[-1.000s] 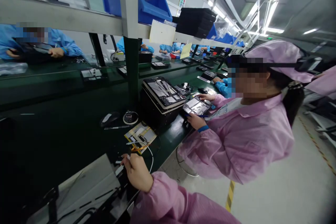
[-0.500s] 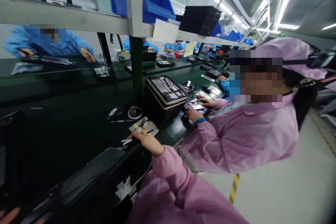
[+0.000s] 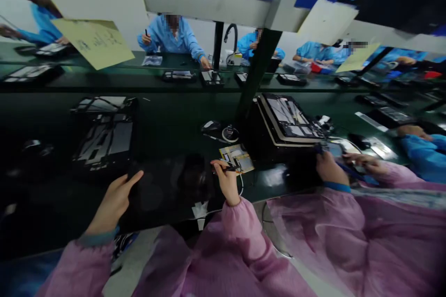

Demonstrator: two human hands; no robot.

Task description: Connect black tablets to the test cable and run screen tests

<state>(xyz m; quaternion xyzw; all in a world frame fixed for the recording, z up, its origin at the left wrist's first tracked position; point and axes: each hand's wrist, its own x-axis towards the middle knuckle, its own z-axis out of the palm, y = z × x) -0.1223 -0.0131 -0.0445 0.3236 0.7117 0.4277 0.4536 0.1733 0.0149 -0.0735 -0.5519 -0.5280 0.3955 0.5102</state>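
Observation:
My left hand (image 3: pixel 116 202) grips the left edge of a dark, glossy tablet-like panel (image 3: pixel 158 192), its fingers partly hidden by the edge. The panel is hard to separate from the dark bench. At its right side, my right hand (image 3: pixel 226 178) is closed round a slim black pen-like tool (image 3: pixel 230 168). Whether these fingers also touch the panel I cannot tell. Just beyond my right hand lies a yellow-edged card (image 3: pixel 245 160). Opened tablets with grey batteries (image 3: pixel 106 141) lie beyond my left hand.
A black stack (image 3: pixel 268 134) topped by an opened tablet (image 3: pixel 287 111) stands right of centre. A computer mouse (image 3: pixel 211 126) and a coiled cable (image 3: pixel 230 133) lie before it. A co-worker's hands (image 3: pixel 331 169) work at my right. A shelf post (image 3: pixel 259 69) rises from the bench.
My view has swung left and down, away from the co-worker on the right. My left hand, barely visible at the lower left before, now shows clearly at the panel.

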